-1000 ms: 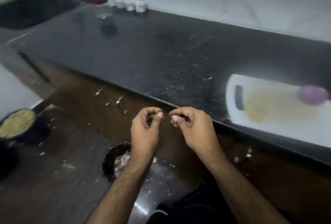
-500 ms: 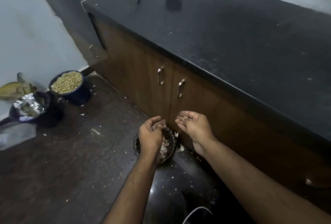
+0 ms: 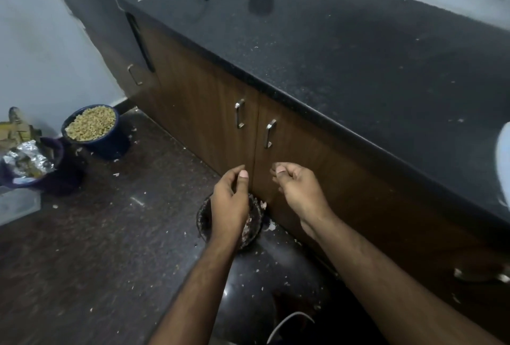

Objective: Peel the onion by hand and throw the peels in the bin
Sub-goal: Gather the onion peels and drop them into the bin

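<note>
My left hand [image 3: 229, 201] hovers right over a small dark bin [image 3: 202, 220] that stands on the floor against the cabinet doors. The hand is loosely cupped and I see nothing in it. Pale onion peels [image 3: 248, 227] show inside the bin beside my wrist. My right hand [image 3: 299, 190] hangs just right of the bin, at the same height, with its fingers curled in against the thumb and no peel visible in it. The onion is out of view.
Brown cabinet doors with metal handles [image 3: 267, 133] are just behind my hands, under the black countertop [image 3: 345, 49]. A white cutting board's edge [image 3: 503, 157] shows at far right. A blue pot of grains [image 3: 91, 126] and a foil-filled container [image 3: 27, 162] stand on the littered floor at left.
My view dropped from the countertop to the floor. Both hands came down over the bin; the right hand turned from palm-up to fingers curled in.
</note>
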`<state>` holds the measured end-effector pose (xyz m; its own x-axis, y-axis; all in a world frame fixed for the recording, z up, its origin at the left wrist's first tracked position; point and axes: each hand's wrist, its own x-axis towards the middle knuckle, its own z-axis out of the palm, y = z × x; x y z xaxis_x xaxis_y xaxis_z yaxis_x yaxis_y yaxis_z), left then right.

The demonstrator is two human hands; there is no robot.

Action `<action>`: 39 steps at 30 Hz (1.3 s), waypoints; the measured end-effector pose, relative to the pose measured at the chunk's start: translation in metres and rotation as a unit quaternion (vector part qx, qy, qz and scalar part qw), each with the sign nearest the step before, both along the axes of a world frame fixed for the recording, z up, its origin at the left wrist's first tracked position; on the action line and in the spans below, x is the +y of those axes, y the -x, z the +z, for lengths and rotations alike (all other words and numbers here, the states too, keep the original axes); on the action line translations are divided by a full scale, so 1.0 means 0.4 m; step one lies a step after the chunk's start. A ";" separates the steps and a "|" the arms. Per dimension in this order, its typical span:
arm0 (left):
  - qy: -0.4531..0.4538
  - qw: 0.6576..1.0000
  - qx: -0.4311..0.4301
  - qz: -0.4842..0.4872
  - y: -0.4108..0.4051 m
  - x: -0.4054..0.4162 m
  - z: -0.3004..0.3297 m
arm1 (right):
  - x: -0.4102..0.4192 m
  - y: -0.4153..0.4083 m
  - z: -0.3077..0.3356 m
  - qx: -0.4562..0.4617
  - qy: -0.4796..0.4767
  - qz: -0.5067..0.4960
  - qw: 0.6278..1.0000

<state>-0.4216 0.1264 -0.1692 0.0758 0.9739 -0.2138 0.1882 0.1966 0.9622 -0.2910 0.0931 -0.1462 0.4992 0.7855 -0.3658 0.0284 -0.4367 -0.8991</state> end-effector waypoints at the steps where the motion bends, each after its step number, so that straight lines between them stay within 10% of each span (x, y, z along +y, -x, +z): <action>1: -0.009 1.000 0.000 -0.009 -0.014 -0.010 0.016 | -0.014 -0.010 0.013 -0.022 -0.008 0.000 1.000; 18: -0.200 0.967 -0.001 -0.160 -0.216 -0.299 0.247 | -0.399 -0.166 0.274 -0.291 -0.104 -0.027 0.951; 39: -0.223 0.921 -0.026 -0.320 -0.717 -0.457 0.344 | -0.702 -0.673 0.313 -0.221 -0.109 -0.223 0.943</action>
<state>-0.1348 -0.0563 -0.0316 0.6627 0.7167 0.2173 0.0792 -0.3555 0.9313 -0.0217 -0.1877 -0.0211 0.8640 0.4932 0.1011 0.2780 -0.2999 -0.9126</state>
